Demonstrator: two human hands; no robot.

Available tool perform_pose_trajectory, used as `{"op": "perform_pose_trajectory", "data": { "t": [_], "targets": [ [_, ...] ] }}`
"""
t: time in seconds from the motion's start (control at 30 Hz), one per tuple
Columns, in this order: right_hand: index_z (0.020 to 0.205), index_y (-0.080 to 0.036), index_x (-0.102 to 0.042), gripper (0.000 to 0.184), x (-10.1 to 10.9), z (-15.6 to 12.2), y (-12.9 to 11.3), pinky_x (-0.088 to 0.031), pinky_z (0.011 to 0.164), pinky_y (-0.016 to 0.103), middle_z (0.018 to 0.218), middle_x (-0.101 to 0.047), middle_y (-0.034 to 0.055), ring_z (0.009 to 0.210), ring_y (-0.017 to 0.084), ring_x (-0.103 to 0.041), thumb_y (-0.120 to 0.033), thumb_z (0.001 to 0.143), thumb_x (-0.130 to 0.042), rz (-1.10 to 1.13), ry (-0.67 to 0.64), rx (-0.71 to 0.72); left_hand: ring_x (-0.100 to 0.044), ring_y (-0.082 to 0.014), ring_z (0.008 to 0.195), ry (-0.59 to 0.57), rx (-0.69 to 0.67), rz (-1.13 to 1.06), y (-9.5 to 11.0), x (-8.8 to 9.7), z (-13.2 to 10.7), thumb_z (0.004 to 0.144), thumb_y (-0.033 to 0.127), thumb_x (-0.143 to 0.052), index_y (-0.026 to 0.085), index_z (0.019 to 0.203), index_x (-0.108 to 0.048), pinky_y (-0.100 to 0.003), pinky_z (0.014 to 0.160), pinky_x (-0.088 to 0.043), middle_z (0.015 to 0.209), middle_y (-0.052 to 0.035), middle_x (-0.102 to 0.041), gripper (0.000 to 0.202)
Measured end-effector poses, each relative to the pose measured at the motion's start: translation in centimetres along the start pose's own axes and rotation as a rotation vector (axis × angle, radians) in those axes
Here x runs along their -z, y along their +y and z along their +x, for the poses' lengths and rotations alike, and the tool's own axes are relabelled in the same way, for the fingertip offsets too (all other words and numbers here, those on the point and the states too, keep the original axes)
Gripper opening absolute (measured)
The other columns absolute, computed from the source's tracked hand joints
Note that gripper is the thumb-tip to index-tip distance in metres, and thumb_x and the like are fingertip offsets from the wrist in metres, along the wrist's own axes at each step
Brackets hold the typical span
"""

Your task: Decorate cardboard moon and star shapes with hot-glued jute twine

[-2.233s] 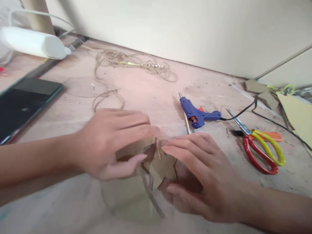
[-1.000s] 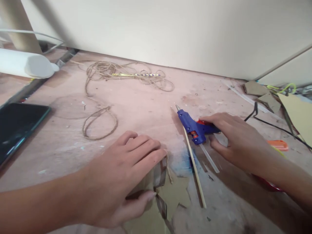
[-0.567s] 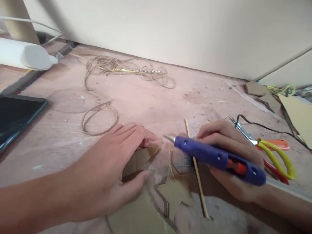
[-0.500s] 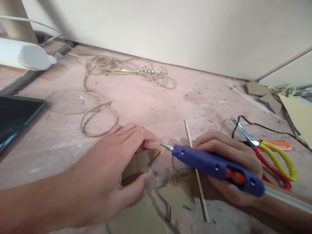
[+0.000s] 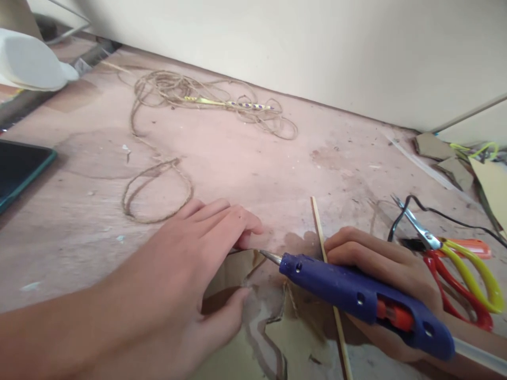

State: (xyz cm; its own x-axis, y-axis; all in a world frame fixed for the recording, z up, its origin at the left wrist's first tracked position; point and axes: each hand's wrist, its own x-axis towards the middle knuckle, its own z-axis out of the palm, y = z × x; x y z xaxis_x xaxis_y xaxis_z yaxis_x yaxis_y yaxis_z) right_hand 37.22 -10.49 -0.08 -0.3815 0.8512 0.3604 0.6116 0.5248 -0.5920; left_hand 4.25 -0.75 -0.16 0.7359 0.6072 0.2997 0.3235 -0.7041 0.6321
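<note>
My right hand (image 5: 380, 279) is closed around a blue hot glue gun (image 5: 328, 282) with a clear glue stick out of its back end. The gun's metal nozzle points left, its tip at the upper edge of a cut cardboard piece (image 5: 225, 269). Over this piece lies my left hand (image 5: 206, 264), thumb and fingers apart, thumb on the cardboard. Just right of it is a jagged cardboard cutout (image 5: 295, 338) with a short bit of twine (image 5: 292, 298) on it. A thin wooden stick (image 5: 318, 224) passes under the glue gun, beside my right fingers.
Loose twine (image 5: 158, 87) lies at the back around a patterned yellow-and-white stick (image 5: 249, 105). Scissors (image 5: 469, 258) with red and yellow handles lie at right near a black cord (image 5: 443, 211). A dark phone-like device (image 5: 24, 166) and a white bottle (image 5: 31, 60) are at left. Cardboard scraps (image 5: 431, 146) sit back right.
The glue gun's nozzle has come down to the cardboard's upper edge. My left hand stays over the cardboard. The whole view has shifted slightly.
</note>
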Motion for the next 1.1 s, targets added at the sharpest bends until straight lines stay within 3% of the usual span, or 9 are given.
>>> {"op": "perform_pose_trajectory", "data": {
  "t": [0.13,0.33,0.57,0.73,0.9,1.1],
  "targets": [
    [0.12,-0.029,-0.071,0.016,0.0,-0.1,0.1,-0.057,0.056,0.03,0.097,-0.077,0.0021,0.073,0.019,-0.076,-0.025,0.105,-0.077,-0.006,-0.01,0.006,-0.077,-0.0294,0.111,-0.018,0.012,-0.006,0.0,-0.1,-0.1,0.116,0.029,-0.064,0.034,0.139,-0.065,-0.053,0.101,-0.064,0.128,-0.0004,-0.085,0.024],
    [0.119,-0.028,-0.068,0.022,0.0,-0.1,0.0,-0.059,0.06,0.03,0.097,-0.075,0.0012,0.073,0.018,-0.074,-0.019,0.101,-0.075,-0.031,-0.017,0.008,-0.078,-0.0309,0.109,0.001,-0.007,-0.019,-0.2,-0.3,-0.2,0.114,0.032,-0.063,0.034,0.134,-0.067,-0.056,0.101,-0.062,0.125,-0.0011,-0.086,0.02],
    [0.117,-0.027,-0.068,0.021,-0.2,-0.2,0.0,-0.056,0.061,0.029,0.096,-0.073,0.0,0.072,0.016,-0.071,-0.016,0.1,-0.074,-0.025,-0.009,-0.001,-0.077,-0.0274,0.109,0.027,0.012,-0.05,-0.1,-0.4,-0.1,0.117,0.033,-0.064,0.034,0.134,-0.069,-0.049,0.102,-0.059,0.126,0.0025,-0.086,0.017],
    [0.118,-0.028,-0.066,0.017,0.3,-0.3,0.0,-0.054,0.063,0.031,0.096,-0.072,-0.0002,0.074,0.017,-0.068,-0.02,0.105,-0.074,-0.019,-0.044,-0.021,-0.075,-0.0278,0.115,-0.027,0.057,-0.054,0.0,-0.2,0.0,0.115,0.031,-0.066,0.036,0.137,-0.067,-0.045,0.102,-0.055,0.129,0.0033,-0.084,0.022],
    [0.123,-0.029,-0.064,0.023,1.4,-0.2,-0.1,-0.059,0.069,0.031,0.101,-0.073,-0.0006,0.08,0.017,-0.072,-0.019,0.106,-0.076,-0.028,-0.158,-0.033,-0.073,-0.028,0.112,-0.031,0.046,-0.023,0.1,0.0,-0.2,0.115,0.029,-0.066,0.034,0.133,-0.064,-0.045,0.1,-0.055,0.127,0.0022,-0.082,0.019],
    [0.12,-0.029,-0.064,0.021,1.1,-0.5,-0.2,-0.055,0.066,0.033,0.099,-0.071,-0.0003,0.077,0.017,-0.069,-0.018,0.105,-0.074,-0.014,-0.126,-0.047,-0.071,-0.0271,0.118,-0.08,0.056,0.023,0.5,0.2,-0.2,0.114,0.022,-0.062,0.032,0.138,-0.061,-0.046,0.104,-0.054,0.132,0.003,-0.079,0.026]
  ]
}}
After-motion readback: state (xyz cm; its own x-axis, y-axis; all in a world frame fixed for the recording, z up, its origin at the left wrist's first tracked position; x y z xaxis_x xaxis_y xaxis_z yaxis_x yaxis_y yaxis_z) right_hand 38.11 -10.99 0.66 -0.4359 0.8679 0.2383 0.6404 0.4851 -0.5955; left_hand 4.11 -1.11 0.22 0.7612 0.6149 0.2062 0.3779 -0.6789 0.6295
